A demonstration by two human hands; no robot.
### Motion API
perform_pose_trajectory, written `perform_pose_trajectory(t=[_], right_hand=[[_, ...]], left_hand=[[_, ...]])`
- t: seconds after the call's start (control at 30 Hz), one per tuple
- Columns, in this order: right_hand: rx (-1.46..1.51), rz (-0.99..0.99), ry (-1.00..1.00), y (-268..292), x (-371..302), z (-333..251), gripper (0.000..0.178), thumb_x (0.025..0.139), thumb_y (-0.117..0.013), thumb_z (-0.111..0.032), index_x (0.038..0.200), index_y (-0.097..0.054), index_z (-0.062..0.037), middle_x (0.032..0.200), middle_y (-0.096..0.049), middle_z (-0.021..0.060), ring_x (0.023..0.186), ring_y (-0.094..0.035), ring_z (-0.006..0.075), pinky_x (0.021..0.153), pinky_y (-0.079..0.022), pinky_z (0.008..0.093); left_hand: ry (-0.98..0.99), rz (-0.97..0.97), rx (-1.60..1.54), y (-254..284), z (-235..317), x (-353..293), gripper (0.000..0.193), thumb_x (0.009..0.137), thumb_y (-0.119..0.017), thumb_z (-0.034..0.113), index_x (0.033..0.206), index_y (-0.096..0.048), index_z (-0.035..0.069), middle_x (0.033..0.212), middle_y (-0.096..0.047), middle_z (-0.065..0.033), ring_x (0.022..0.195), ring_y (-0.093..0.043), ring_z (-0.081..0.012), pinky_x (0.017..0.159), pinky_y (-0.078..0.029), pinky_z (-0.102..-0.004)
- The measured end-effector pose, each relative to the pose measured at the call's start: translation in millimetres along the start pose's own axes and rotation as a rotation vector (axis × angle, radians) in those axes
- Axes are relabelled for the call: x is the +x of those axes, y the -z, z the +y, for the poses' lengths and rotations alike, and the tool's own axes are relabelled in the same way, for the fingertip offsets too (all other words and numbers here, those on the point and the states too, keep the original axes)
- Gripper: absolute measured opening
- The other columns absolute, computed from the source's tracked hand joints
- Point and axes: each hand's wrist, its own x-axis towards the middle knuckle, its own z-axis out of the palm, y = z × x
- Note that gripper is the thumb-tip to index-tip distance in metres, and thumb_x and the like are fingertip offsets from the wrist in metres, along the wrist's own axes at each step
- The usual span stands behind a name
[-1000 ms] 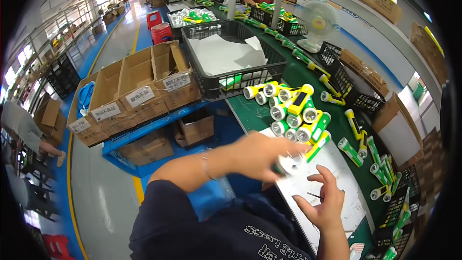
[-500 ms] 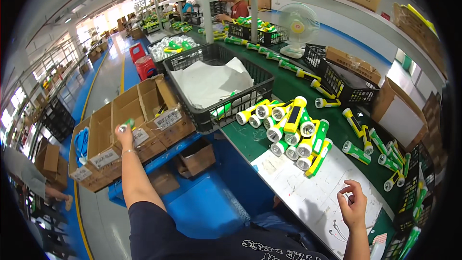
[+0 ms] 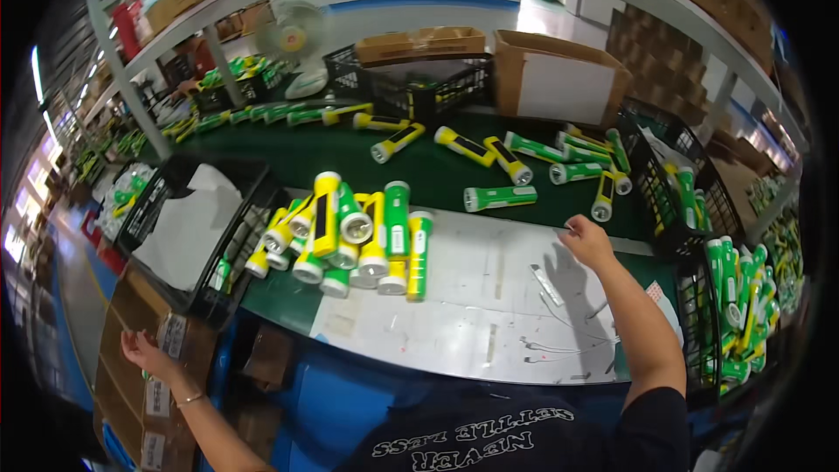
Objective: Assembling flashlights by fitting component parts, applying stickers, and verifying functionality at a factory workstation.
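Flashlight (image 3: 499,198) lengthwise left-right, lens leftward.

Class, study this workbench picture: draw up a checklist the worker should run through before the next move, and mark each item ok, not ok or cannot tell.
1. Right hand free to grasp: cannot tell; it hovers near the far edge of the white work mat, and something thin may be pinched in the fingers.
2. Left hand free: cannot tell; it rests at the cardboard box beside the bench, the palm hidden.
3. Flashlight pile stable: ok; yellow and green flashlights lie heaped at the mat's left end.
4. Single green flashlight within reach: ok; it lies just beyond the right hand.
5. Black crate has room: ok; only white sheeting shows inside.
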Motion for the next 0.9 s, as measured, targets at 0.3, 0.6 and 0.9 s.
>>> perform_pose_trajectory(t=[0.3,0.6,0.9], right_hand=[[-0.504,0.152,-0.448,30,58,71,0.061,0.073,-0.065,-0.045,0.123,-0.042,-0.0189,0.111,-0.051,0.0191,0.085,-0.062,0.0336,0.065,-0.051,0.041],[-0.32,0.163,-0.3,80,24,90,0.053,0.067,-0.061,-0.042,0.115,-0.052,-0.0194,0.093,-0.06,0.0132,0.085,-0.061,0.0305,0.068,-0.049,0.0396],[0.706,-0.46,-0.084,92,-61,0,0.029,0.087,-0.055,-0.027,0.1,-0.059,-0.0016,0.078,-0.062,0.0051,0.073,-0.057,0.0112,0.067,-0.044,0.0243]], left_hand=[[-0.437,-0.862,-0.237,-182,160,-252,0.029,0.078,-0.052,-0.007,0.106,-0.047,0.002,0.098,-0.049,-0.0103,0.085,-0.049,-0.0168,0.072,-0.043,-0.0251],[-0.378,-1.655,-0.396,-253,223,-424,0.037,0.07,-0.065,0.003,0.105,-0.053,0.005,0.107,-0.051,-0.0154,0.09,-0.056,-0.0283,0.076,-0.048,-0.0334],[-0.116,-2.216,-0.333,-256,260,-504,0.057,0.081,-0.063,0.026,0.128,-0.038,0.005,0.113,-0.053,-0.0165,0.099,-0.056,-0.0313,0.087,-0.044,-0.0394]])
